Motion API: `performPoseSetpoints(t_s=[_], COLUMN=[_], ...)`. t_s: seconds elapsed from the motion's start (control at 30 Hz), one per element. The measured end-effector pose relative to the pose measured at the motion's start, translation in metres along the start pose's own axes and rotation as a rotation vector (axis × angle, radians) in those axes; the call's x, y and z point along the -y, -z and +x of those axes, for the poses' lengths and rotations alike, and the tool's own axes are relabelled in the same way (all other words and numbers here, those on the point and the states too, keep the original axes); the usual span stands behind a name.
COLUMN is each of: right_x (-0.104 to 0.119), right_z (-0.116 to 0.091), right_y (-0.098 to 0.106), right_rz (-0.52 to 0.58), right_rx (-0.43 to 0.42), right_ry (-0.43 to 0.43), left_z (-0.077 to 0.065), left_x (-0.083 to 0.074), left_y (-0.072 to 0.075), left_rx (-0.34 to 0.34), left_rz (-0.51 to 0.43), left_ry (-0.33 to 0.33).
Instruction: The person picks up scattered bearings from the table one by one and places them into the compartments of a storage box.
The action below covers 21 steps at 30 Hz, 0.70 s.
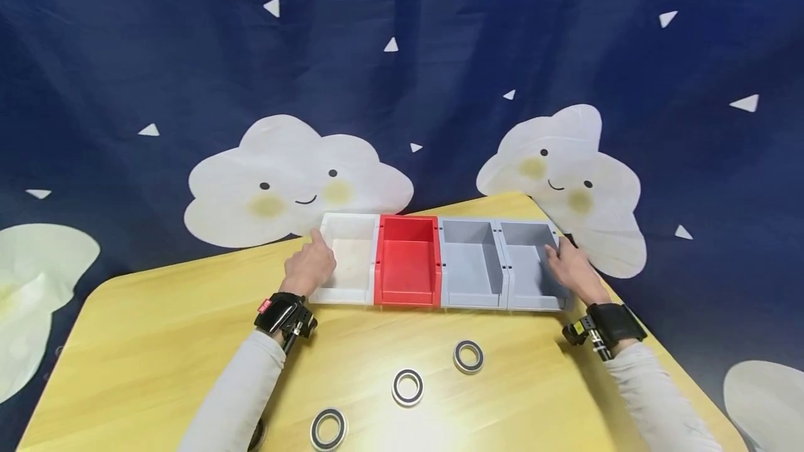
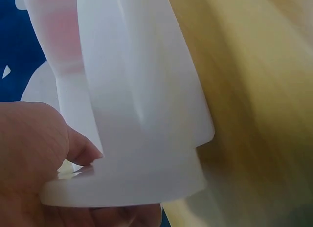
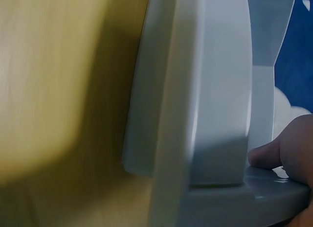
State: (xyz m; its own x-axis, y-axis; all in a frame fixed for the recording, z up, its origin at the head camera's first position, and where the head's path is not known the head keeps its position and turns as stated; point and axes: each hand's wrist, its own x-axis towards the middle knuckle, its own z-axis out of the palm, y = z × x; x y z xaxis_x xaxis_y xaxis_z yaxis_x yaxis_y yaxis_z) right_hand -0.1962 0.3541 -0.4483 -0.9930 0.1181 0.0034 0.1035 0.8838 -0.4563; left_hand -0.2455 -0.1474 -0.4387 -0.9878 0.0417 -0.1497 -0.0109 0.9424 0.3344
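Observation:
Four joined storage bins stand in a row: a white bin [image 1: 350, 264], a red bin [image 1: 408, 264], a grey bin [image 1: 472, 264] and another grey bin [image 1: 526, 267]. My left hand [image 1: 310, 267] grips the outer side wall of the white bin [image 2: 132, 90]; its thumb lies on the inner side and its fingers pass beneath the rim in the left wrist view. At the opposite end, my right hand [image 1: 574, 270] grips the outer wall of the last grey bin [image 3: 220, 100], thumb over the rim. Its other fingers are mostly hidden.
Several ball bearings lie on the wooden table [image 1: 169, 340] before the bins, among them a near bearing [image 1: 313, 431], a middle bearing [image 1: 394, 388] and a right bearing [image 1: 456, 356]. Another is partly hidden by the left sleeve. A dark blue cloud-patterned curtain [image 1: 352, 89] hangs behind the table.

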Motion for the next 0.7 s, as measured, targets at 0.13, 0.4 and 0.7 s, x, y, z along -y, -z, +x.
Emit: performPoseSetpoints(t_s=[0.13, 0.4, 0.7], right_x=[0.016, 0.046, 0.075], right_z=[0.0, 0.002, 0.001], right_y=[-0.008, -0.025, -0.039], right_rz=[0.003, 0.012, 0.031], right_rx=[0.05, 0.079, 0.083], right_ry=[0.014, 0.061, 0.103], left_z=[-0.015, -0.047, -0.078], left_x=[0.02, 0.051, 0.081], left_y=[0.004, 0.009, 0.011], left_rx=[-0.01, -0.05, -0.118], left_rz=[0.0, -0.026, -0.03], left_ry=[0.037, 0.093, 0.122])
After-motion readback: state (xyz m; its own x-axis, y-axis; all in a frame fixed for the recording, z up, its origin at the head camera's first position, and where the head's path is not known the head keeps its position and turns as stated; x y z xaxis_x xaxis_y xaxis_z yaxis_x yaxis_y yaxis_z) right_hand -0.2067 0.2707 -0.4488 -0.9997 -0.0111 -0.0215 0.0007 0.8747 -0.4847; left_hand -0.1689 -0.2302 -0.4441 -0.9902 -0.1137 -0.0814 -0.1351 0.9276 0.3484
